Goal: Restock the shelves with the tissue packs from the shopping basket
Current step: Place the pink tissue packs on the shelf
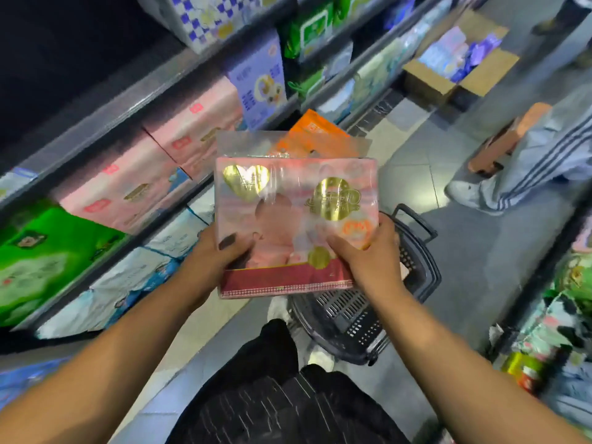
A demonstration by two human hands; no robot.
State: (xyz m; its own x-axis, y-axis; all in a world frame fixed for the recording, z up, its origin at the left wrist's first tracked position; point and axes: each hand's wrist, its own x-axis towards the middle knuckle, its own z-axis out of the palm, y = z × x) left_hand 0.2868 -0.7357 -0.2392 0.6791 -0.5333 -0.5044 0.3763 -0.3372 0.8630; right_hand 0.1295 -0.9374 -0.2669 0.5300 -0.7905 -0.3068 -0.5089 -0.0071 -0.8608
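I hold a pink tissue pack (288, 216) with gold heart and round seals in both hands, lifted above the dark shopping basket (362, 322) on the floor. My left hand (214, 254) grips its lower left edge, thumb on the front. My right hand (368, 251) grips its lower right edge, thumb across the face. Matching pink tissue packs (134, 184) fill the middle shelf on the left. An orange pack (314, 133) shows behind the held pack.
Shelves on the left hold green packs (45, 248), blue-white packs (128, 280) and purple packs (259, 78). An open cardboard box (461, 59) of goods sits on the floor far ahead. A person's striped trouser leg and white shoe (499, 184) stand at right. More goods line the right edge.
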